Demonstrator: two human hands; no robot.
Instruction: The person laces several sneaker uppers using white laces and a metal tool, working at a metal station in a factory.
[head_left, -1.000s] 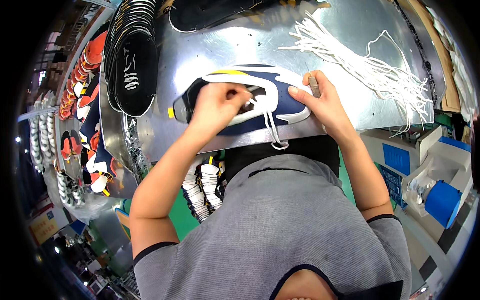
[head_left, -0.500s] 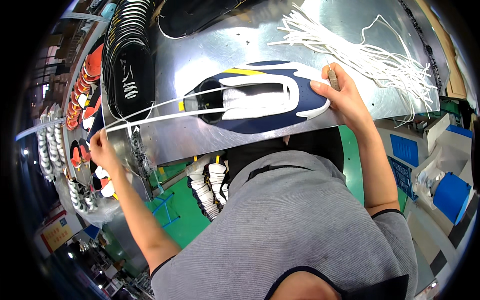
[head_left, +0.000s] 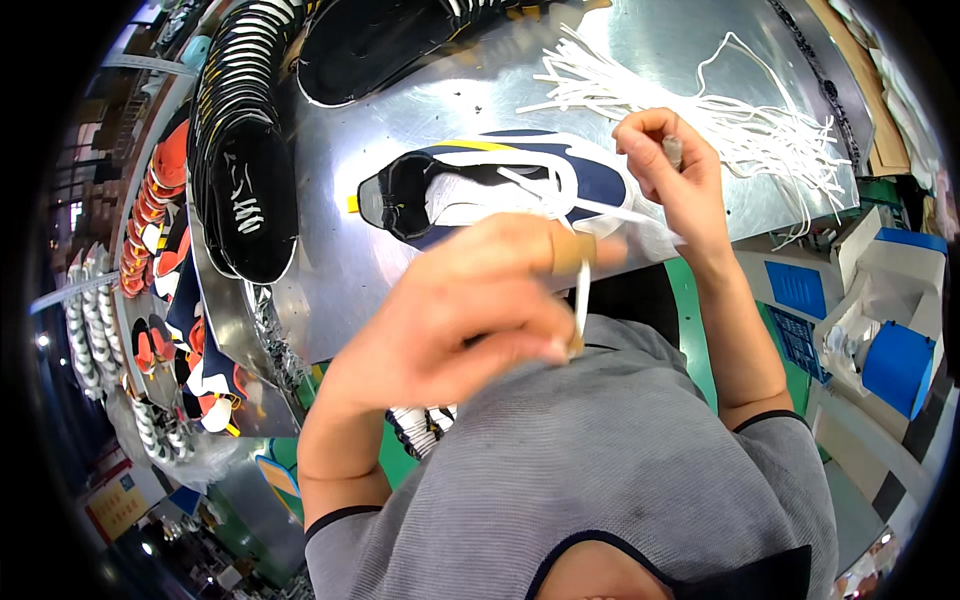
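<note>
Head view: left grip (head_left: 465, 310) holds white lace (head_left: 583, 290), right grip (head_left: 682, 180) a tool (head_left: 673, 152).

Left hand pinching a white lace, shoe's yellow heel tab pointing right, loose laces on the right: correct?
Not quite: the head view shows the shoe's yellow heel tab pointing left. The left hand does pinch a white lace, and loose laces lie on the right.
</note>
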